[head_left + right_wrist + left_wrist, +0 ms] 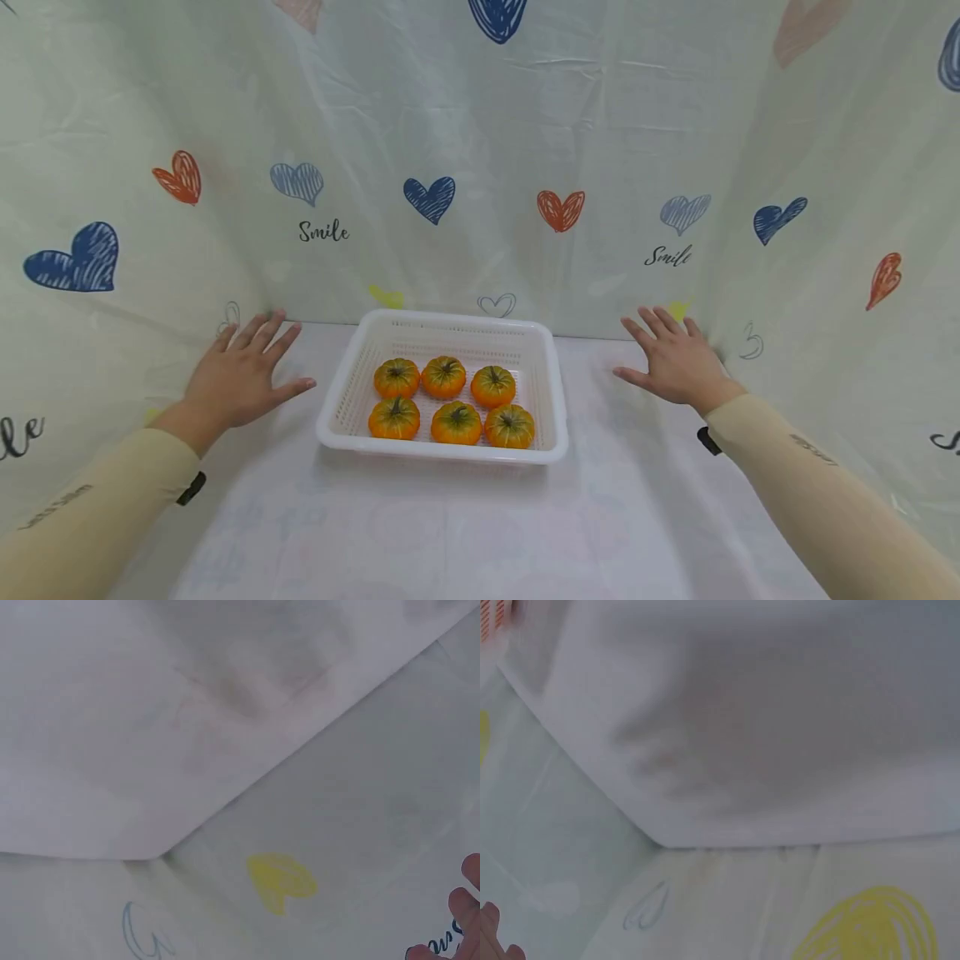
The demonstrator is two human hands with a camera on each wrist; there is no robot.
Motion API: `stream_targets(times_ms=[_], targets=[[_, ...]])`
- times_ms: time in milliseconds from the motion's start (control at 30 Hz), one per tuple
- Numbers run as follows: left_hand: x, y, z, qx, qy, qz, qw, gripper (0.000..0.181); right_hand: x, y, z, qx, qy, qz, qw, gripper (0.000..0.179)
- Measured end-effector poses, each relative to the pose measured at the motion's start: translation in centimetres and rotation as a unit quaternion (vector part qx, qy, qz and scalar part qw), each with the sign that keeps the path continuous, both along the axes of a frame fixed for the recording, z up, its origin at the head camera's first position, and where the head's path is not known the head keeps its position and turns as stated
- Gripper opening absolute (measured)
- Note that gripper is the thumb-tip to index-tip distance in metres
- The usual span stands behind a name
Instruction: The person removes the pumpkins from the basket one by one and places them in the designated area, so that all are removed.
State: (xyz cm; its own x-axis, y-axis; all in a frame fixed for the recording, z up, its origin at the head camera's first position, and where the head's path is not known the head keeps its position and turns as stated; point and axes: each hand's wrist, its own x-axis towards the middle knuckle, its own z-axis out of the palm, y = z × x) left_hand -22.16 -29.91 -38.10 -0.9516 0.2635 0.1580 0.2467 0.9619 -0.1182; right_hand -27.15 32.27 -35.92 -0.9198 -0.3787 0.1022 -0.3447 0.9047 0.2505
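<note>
Holding out two bare hands over one white tabletop: spreading the left hand wide to the left of the basket and the right hand wide to its right, both with straight fingers, both apart from the basket. Having one white basket between the hands, resting on the tabletop. Counting six small orange pumpkins inside the basket, sitting in two rows of three; losing the bottoms of the front row behind the near rim. Wearing two pale sleeves, running off at the lower corners, and two dark straps, mostly hiding under the cuffs. Facing a patterned sheet, counting three red hearts and two whole "Smile" words, with other prints being cut off at the edges. In the left wrist view, catching only fingertips low in one corner and a blurred orange-and-white sliver, hard to make out. In the right wrist view, again catching only fingertips. Being unable to tell whether touching the tabletop.
</note>
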Motion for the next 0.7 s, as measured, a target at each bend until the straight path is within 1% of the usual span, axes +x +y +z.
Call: stream_targets(times_ms=[167,267,467,700], targets=[[0.1,1.1,-0.2,0.016,0.003,-0.006,0.9998,0.096,-0.2,-1.1,0.3,0.001,-0.002,0.005,1.0,0.09],[0.1,1.9,-0.3,0.027,-0.002,-0.013,0.9995,0.096,-0.3,-1.7,0.3,0.002,-0.006,0.008,0.9999,0.091],[0.0,3.3,-0.9,0.061,-0.038,-0.027,0.9971,0.097,-0.6,-2.7,0.0,0.0,-0.005,0.009,0.9999,0.093],[0.2,4.4,-1.5,0.087,-0.075,-0.023,0.9931,0.097,-0.6,-3.9,0.0,-0.014,-0.001,0.019,0.9997,0.093]])
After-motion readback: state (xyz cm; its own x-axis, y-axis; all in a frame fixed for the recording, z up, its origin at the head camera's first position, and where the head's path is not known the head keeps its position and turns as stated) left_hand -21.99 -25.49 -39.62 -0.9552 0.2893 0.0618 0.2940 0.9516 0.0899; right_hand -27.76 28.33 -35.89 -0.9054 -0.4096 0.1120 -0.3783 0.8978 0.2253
